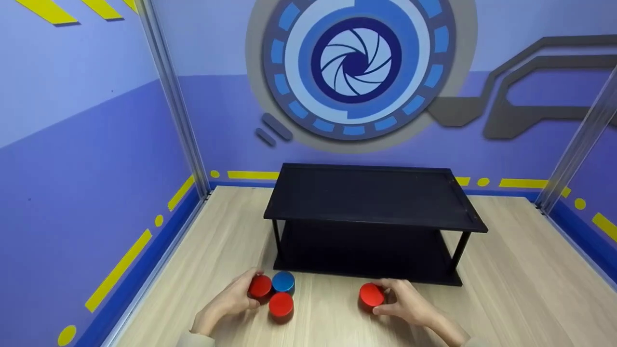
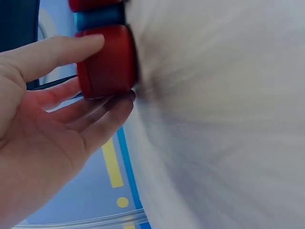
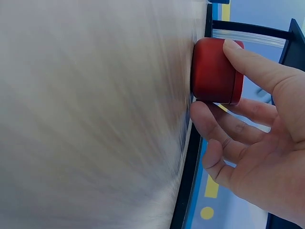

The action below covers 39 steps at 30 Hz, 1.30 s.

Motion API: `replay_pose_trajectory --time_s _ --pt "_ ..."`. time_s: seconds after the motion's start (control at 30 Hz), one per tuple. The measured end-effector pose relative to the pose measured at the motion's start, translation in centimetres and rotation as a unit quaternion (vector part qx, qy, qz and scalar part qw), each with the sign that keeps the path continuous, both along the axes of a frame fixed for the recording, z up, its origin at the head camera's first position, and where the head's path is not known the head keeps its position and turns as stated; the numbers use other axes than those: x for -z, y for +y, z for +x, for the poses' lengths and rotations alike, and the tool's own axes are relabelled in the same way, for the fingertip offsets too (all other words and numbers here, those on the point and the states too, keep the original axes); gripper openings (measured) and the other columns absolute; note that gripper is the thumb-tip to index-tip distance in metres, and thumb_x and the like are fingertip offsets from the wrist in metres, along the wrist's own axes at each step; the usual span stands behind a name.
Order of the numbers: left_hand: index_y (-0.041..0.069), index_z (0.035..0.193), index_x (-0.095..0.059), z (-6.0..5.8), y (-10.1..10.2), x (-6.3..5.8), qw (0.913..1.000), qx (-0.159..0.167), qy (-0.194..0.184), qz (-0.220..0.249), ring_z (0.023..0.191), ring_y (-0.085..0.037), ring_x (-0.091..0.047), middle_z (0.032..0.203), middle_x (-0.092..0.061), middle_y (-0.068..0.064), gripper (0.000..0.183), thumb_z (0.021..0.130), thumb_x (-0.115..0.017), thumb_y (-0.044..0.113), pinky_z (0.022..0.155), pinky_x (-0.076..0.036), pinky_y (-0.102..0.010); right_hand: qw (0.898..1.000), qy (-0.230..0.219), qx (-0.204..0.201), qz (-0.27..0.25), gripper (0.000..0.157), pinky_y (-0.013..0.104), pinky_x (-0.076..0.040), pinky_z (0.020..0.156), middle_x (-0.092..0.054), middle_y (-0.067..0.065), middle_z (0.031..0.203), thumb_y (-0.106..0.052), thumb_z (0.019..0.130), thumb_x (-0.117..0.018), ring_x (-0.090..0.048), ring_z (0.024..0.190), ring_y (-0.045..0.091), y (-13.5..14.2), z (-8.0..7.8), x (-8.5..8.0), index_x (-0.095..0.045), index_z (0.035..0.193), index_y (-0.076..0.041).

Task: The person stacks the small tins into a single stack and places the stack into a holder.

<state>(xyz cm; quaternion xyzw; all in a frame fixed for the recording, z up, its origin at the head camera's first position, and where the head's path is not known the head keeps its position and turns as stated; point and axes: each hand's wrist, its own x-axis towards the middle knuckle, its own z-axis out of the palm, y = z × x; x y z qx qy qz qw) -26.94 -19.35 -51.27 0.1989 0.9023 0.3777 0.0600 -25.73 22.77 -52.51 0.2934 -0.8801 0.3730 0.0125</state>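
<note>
My left hand (image 1: 234, 295) grips a red round tin (image 1: 260, 287) at the left, its thumb on the near side and its fingers on the far side. Touching or almost touching that tin are a blue round tin (image 1: 283, 282) and a second red tin (image 1: 281, 307). Further right, my right hand (image 1: 407, 302) holds a third red tin (image 1: 370, 297) between thumb and fingers. In the right wrist view this tin (image 3: 217, 70) stands on the tabletop, a lid seam near its top. The left wrist view shows the left-hand tin (image 2: 108, 62) also on the table.
A black two-tier shelf (image 1: 376, 195) stands behind the tins, its lower board (image 1: 361, 248) close to them. Blue printed panels (image 1: 217, 115) with metal corner posts (image 1: 176, 96) wall in the wooden table (image 1: 226, 226) at the back and both sides.
</note>
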Motion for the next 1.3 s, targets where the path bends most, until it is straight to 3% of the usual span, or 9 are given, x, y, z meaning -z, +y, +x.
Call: replay_pose_trajectory --time_s 0.17,0.3,0.6,0.93,1.3 --pt "-0.003 0.127 -0.050 -0.5 0.0 0.3 0.9997 -0.017 -0.015 0.006 0.107 -0.031 -0.058 0.119 -0.060 -0.020 0.066 0.067 -0.077 -0.003 0.092 -0.047 -0.052 1.000 -0.002 0.004 0.000 0.054 0.026 -0.050 0.069 -0.071 0.005 0.100 -0.026 0.076 -0.080 -0.062 0.082 0.008 0.0 -0.1 -0.1 -0.063 0.119 0.002" --pt "-0.002 0.123 -0.052 -0.6 -0.1 0.1 0.9998 -0.019 -0.003 0.012 0.102 -0.029 -0.059 0.114 -0.063 -0.018 0.061 0.067 -0.079 -0.002 0.088 -0.050 -0.048 1.000 -0.001 0.003 -0.002 0.057 0.026 -0.050 0.068 -0.071 0.006 0.101 -0.027 0.076 -0.080 -0.063 0.083 0.010 0.0 -0.2 -0.2 -0.062 0.120 0.004" --pt "0.000 0.119 -0.055 -0.3 0.2 -1.4 0.9994 -0.021 0.026 0.006 0.101 -0.027 -0.060 0.111 -0.064 -0.017 0.057 0.068 -0.079 -0.003 0.086 -0.051 -0.044 1.000 -0.002 0.003 0.002 0.055 0.025 -0.050 0.069 -0.071 0.005 0.100 -0.026 0.075 -0.080 -0.061 0.083 0.008 0.1 -0.1 -0.2 -0.063 0.119 0.002" --pt "0.001 0.121 -0.053 -0.1 1.1 -2.8 0.9991 -0.025 0.030 0.015 0.098 -0.026 -0.059 0.111 -0.063 -0.015 0.058 0.068 -0.077 -0.002 0.086 -0.051 -0.044 1.000 -0.010 -0.002 -0.005 0.053 0.026 -0.051 0.068 -0.071 0.006 0.099 -0.025 0.076 -0.080 -0.062 0.081 0.009 0.1 -0.1 -0.2 -0.064 0.119 0.002" --pt "0.005 0.124 -0.051 -0.4 2.8 -3.3 0.9997 0.003 0.020 0.013 0.094 -0.021 -0.058 0.109 -0.062 -0.011 0.058 0.072 -0.076 0.002 0.080 -0.049 -0.036 1.000 -0.009 -0.007 -0.013 0.051 0.025 -0.050 0.066 -0.071 0.005 0.097 -0.026 0.075 -0.080 -0.061 0.080 0.009 0.2 -0.1 -0.1 -0.065 0.116 -0.001"
